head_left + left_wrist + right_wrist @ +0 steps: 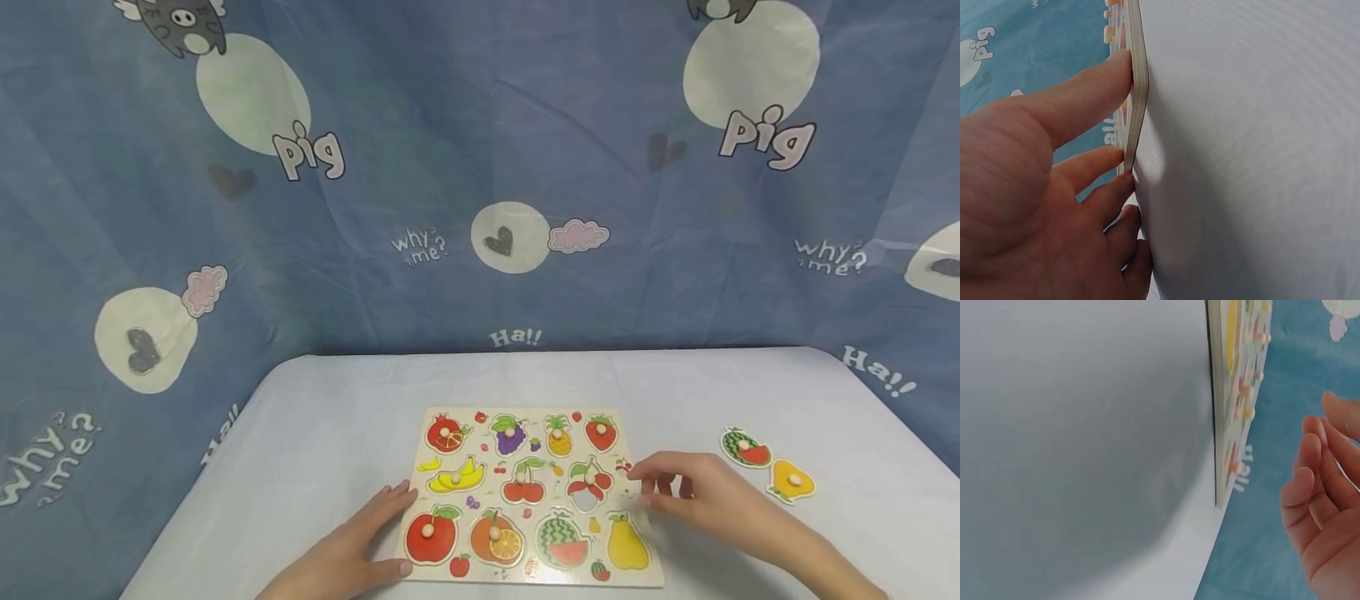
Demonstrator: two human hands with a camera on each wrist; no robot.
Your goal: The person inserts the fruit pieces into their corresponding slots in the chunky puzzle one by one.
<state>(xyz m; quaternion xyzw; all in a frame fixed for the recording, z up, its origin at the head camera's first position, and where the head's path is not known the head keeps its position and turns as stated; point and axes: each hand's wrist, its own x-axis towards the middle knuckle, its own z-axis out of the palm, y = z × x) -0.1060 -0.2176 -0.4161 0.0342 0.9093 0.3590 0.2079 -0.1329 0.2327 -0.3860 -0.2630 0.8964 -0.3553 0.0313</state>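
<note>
A wooden fruit puzzle board [555, 521] lies on the white table, with most of its knobbed fruit pieces in it. My left hand [348, 542] touches the board's left side, thumb near its front corner and fingers along the edge. Above the board's right edge is my right hand [697, 492], fingers loosely bent and holding nothing; the right wrist view shows this hand [1329, 506] apart from the board. A lychee piece [588, 485] is nearest to it. The watermelon and pear places show no knobs. To the right lie a loose watermelon piece [750, 450] and a pear piece [791, 482].
The white tabletop [337, 417] extends around the board on all sides. A blue cloth [450, 292] printed with pigs, hearts and words hangs behind and beside the table.
</note>
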